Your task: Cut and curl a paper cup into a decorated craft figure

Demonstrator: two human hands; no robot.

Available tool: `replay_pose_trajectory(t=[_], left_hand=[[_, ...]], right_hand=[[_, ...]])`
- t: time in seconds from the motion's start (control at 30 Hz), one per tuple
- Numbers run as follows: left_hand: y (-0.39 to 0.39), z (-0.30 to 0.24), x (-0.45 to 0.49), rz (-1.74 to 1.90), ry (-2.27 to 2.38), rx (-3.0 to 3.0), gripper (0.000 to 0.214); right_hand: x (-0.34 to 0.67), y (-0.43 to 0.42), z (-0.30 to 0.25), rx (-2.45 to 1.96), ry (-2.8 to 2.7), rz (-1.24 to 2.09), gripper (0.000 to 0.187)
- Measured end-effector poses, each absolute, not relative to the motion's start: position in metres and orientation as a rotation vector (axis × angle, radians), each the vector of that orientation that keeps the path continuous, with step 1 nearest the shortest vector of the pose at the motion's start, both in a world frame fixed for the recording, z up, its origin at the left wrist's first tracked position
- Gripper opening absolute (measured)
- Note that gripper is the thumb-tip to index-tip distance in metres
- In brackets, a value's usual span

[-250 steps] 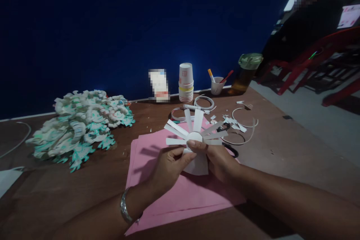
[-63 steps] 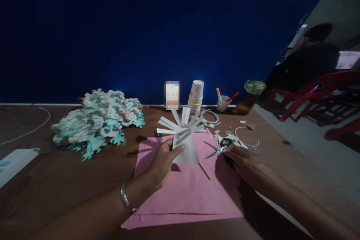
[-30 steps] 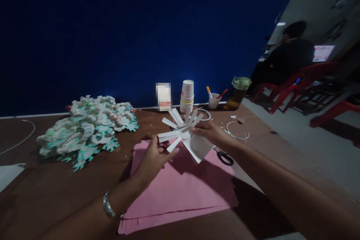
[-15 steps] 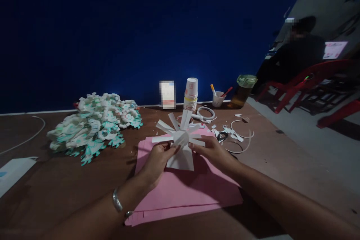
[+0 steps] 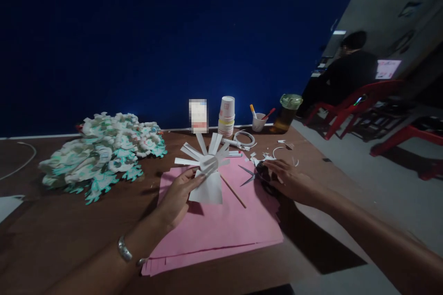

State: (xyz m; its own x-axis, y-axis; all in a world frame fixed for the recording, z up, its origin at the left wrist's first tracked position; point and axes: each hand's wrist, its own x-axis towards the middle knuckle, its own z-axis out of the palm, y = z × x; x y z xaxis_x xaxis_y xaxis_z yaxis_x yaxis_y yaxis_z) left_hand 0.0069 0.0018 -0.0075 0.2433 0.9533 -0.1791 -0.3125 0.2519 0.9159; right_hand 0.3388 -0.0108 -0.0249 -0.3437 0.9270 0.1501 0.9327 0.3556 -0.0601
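My left hand [image 5: 177,196] pinches a white paper cup cut into strips [image 5: 206,190] that fan out around its round base, with one wide flap hanging down. On the right, my right hand [image 5: 289,179] closes round the dark handles of a pair of scissors [image 5: 249,175], whose blades are spread and point left toward the cut cup. The fingers partly hide the handles. A thin wooden stick [image 5: 234,191] lies slanted on the stack of pink paper sheets [image 5: 214,233], just right of the cut cup.
White and green paper cutouts [image 5: 114,156] are heaped at left. Behind stand stacked paper cups [image 5: 226,115], a cup with pens [image 5: 259,122] and a jar of brown liquid [image 5: 286,113]. A coiled white cable [image 5: 244,139] and paper scraps lie nearby. A person [image 5: 353,67] sits at right.
My right hand has left the cut cup, moved right and taken hold of the scissors. My left hand keeps the cup. The wooden stick now shows on the pink paper. The view has shifted slightly.
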Motion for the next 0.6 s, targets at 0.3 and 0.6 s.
replay_pose_trajectory(t=[0.3, 0.6], left_hand=[[-0.001, -0.007, 0.004, 1.017, 0.885, 0.923, 0.042], [0.003, -0.013, -0.001, 1.045, 0.929, 0.953, 0.036]], right_hand=[[0.322, 0.006, -0.011, -1.619, -2.685, -0.146, 0.036], [0.319, 0.006, 0.002, -1.792, -2.600, -0.218, 0.032]])
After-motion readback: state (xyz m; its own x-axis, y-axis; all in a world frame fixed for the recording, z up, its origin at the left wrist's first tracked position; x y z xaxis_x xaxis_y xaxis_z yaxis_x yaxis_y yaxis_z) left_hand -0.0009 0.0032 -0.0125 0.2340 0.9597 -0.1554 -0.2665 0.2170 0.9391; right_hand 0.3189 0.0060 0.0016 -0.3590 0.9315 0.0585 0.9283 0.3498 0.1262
